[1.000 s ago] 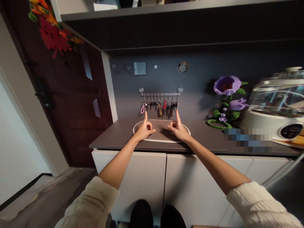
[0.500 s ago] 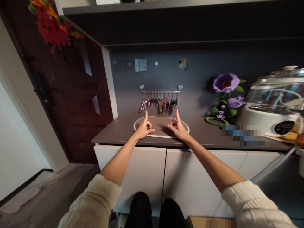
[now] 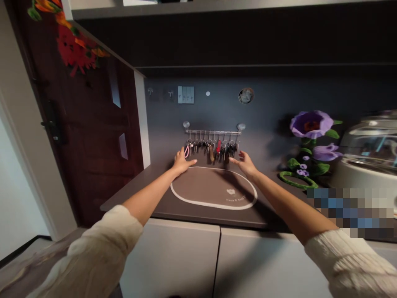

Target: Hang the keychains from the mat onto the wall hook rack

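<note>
A clear rack [image 3: 213, 132] on the dark back panel carries several keys [image 3: 225, 151] on hooks. Near its left end, my left hand [image 3: 182, 162] is open beside a pink loop [image 3: 186, 150], thumb pointing inward; whether it touches the loop I cannot tell. My right hand [image 3: 245, 164] is open close to the rack's right end, fingers apart and holding nothing. Below both hands lies a brown oval mat [image 3: 204, 186] with a pale border, flat on the dark countertop [image 3: 139, 192].
To the right stand purple artificial flowers [image 3: 312, 124] with a green ring base and a white appliance [image 3: 366, 174] with a clear top. A dark shelf [image 3: 217, 37] overhangs the counter. At left is a dark red door [image 3: 93, 136] with a red-orange decoration [image 3: 74, 45].
Both hands have moved forward over the mat toward the key rack. Their thumb-and-finger rings have opened into spread fingers. The view has come closer to the counter.
</note>
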Tool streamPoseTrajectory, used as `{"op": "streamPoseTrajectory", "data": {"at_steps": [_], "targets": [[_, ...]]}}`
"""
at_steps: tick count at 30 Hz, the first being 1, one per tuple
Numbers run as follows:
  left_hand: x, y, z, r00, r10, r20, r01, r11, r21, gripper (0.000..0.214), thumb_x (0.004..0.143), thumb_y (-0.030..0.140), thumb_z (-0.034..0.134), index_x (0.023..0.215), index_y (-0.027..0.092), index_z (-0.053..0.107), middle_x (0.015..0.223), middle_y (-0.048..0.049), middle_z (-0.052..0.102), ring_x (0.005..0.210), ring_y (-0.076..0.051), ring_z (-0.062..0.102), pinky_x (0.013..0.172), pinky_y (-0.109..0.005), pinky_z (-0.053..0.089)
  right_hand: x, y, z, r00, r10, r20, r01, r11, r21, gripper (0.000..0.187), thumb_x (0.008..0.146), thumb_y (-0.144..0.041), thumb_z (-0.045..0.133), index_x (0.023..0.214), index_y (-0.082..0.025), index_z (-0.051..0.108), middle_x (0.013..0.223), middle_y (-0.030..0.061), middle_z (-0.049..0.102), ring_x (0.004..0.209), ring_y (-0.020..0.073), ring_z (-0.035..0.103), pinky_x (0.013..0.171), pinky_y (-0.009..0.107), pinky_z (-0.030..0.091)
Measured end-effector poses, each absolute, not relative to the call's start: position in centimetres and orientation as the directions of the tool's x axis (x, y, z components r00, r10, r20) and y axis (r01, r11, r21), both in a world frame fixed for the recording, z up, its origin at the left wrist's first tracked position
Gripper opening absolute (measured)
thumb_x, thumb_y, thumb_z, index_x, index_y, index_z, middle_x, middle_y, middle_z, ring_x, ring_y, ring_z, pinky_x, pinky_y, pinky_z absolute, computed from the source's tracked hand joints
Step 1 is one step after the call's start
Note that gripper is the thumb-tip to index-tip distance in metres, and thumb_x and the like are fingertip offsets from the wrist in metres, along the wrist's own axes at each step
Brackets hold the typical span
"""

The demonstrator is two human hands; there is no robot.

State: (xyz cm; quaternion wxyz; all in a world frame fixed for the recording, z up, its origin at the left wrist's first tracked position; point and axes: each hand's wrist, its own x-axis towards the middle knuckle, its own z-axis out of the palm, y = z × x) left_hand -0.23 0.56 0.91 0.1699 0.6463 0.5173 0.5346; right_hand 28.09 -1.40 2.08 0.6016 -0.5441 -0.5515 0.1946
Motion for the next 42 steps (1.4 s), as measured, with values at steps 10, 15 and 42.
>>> {"op": "streamPoseTrajectory", "data": {"at_steps": [10, 15, 42], "targets": [[2.5, 7.8, 3.5, -0.195, 0.907, 0.372, 0.022, -0.376, 0.927, 0.074, 0.055, 0.027, 0.077, 0.117, 0.018, 0.037, 0.104, -0.0090, 0.058, 0.089, -0.015, 0.058, 0.076, -0.027, 0.044, 27.6, 6.2, 2.2, 0.420, 0.772, 0.476, 0.176, 0.446, -0.878, 0.095, 0.043, -0.038, 0.079, 0.122, -0.018, 0.030, 0.123, 0.0125, 0.047, 0.112, 0.0209, 0.048, 0.098, 0.034, 0.037], [4.6, 8.7, 2.6, -0.124, 0.939, 0.321, -0.185, -0.340, 0.922, 0.066, 0.059, 0.027, 0.074, 0.112, 0.024, 0.035, 0.082, 0.0008, 0.057, 0.059, -0.009, 0.057, 0.052, -0.020, 0.042, 24.6, 6.5, 1.5, 0.413, 0.734, 0.540, 0.108, 0.549, -0.829, 0.093, 0.048, -0.040, 0.076, 0.123, -0.018, 0.025, 0.125, 0.0129, 0.045, 0.112, 0.0191, 0.047, 0.098, 0.032, 0.038], [8.7, 4.8, 10.2, -0.216, 0.940, 0.263, -0.655, -0.339, 0.675, 0.042, 0.075, 0.003, 0.054, 0.095, 0.028, 0.028, 0.088, 0.0051, 0.048, 0.063, -0.007, 0.061, 0.061, -0.036, 0.057, 21.3, 4.2, 9.1, 0.549, 0.710, 0.441, -0.213, 0.629, -0.748, 0.054, 0.060, -0.018, 0.066, 0.101, -0.026, 0.031, 0.091, -0.0028, 0.054, 0.069, 0.0096, 0.057, 0.059, 0.023, 0.051]]}}
